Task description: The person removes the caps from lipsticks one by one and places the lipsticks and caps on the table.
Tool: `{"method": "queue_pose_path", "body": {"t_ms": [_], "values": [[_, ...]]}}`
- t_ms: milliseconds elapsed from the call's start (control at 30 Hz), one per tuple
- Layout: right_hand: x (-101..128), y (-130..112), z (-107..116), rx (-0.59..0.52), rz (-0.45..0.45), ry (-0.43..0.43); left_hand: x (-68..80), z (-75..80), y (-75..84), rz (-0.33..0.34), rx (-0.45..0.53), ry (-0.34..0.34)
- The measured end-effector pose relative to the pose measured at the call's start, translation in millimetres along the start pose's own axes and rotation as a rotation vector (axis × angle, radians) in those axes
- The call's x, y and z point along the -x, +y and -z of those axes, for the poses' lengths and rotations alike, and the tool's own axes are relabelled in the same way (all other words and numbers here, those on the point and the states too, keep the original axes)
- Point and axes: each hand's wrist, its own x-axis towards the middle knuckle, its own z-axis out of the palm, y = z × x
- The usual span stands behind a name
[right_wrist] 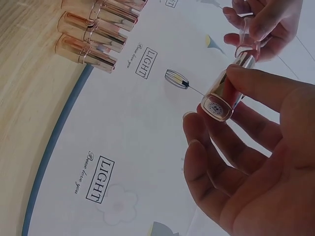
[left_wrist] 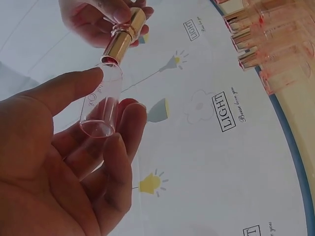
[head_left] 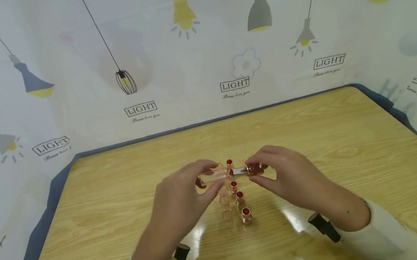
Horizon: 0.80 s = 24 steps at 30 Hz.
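Note:
My left hand (head_left: 209, 180) pinches a clear plastic cap (head_left: 216, 174) between thumb and fingers, held sideways above the table. My right hand (head_left: 257, 171) pinches a gold lipstick tube (head_left: 241, 170) by its base. The tube's red tip sits at the cap's open mouth. The left wrist view shows the cap (left_wrist: 101, 105) in my fingers, with the gold tube (left_wrist: 123, 42) meeting it. From the right wrist, the tube's base (right_wrist: 220, 104) faces the camera and the cap (right_wrist: 244, 37) lies beyond it.
Below my hands a row of open gold lipsticks (head_left: 240, 198) stands on the wooden table (head_left: 327, 134), with clear caps (head_left: 226, 208) to their left. A lamp-printed cloth (head_left: 233, 72) walls the table at the back and sides.

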Motion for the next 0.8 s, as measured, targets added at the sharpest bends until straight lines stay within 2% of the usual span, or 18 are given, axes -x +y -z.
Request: {"method": "queue_pose_path", "body": {"t_ms": [200, 533, 800], "values": [[0, 2, 0, -0.002, -0.022, 0.004, -0.1, 2.7, -2.9, 0.040, -0.001, -0.006], [-3, 7, 0, 0.004, -0.090, -0.037, -2.9, 3.7, -7.6, 0.151, 0.059, -0.111], [-7, 15, 0, -0.051, -0.146, -0.078, -7.1, 3.5, -18.1, 0.221, 0.084, -0.136]]}}
